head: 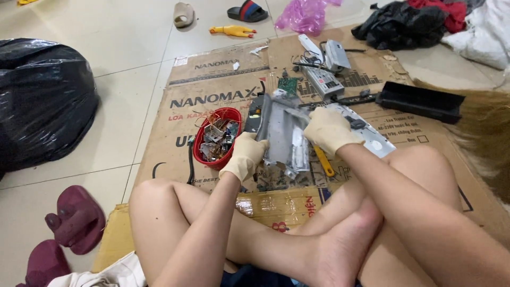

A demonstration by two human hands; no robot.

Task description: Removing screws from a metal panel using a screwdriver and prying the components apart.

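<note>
The left hand (245,155), in a cream glove, is closed around the near left edge of a grey metal chassis panel (284,135), thumb side up, fingers wrapped behind the sheet. The right hand (328,129), gloved the same way, is curled over the panel's upper right edge, knuckles toward the camera, gripping it from above. Between the two hands the panel stands tilted, bent and creased, just above the cardboard sheet (212,95) that covers the floor. Its lower edge hangs over a litter of small dark scraps on the cardboard.

Just below the right hand a yellow-handled tool (323,161) lies on the cardboard, partly hidden by the wrist. To the left of the left hand, close beside it, sits a red plastic bowl (201,143) filled with small circuit parts and copper-coloured wire. Behind the panel lie a green circuit board (288,85), a grey front plate with buttons (322,80) and a pale metal cover (337,55), with a long black plastic housing (421,101) to the right. The person's bare crossed legs fill the near foreground.

Farther out, a full black rubbish bag (42,101) stands on the tiles at left, maroon slippers (74,218) lie near the left knee, and a pink plastic bag (304,15) rests at the top.
</note>
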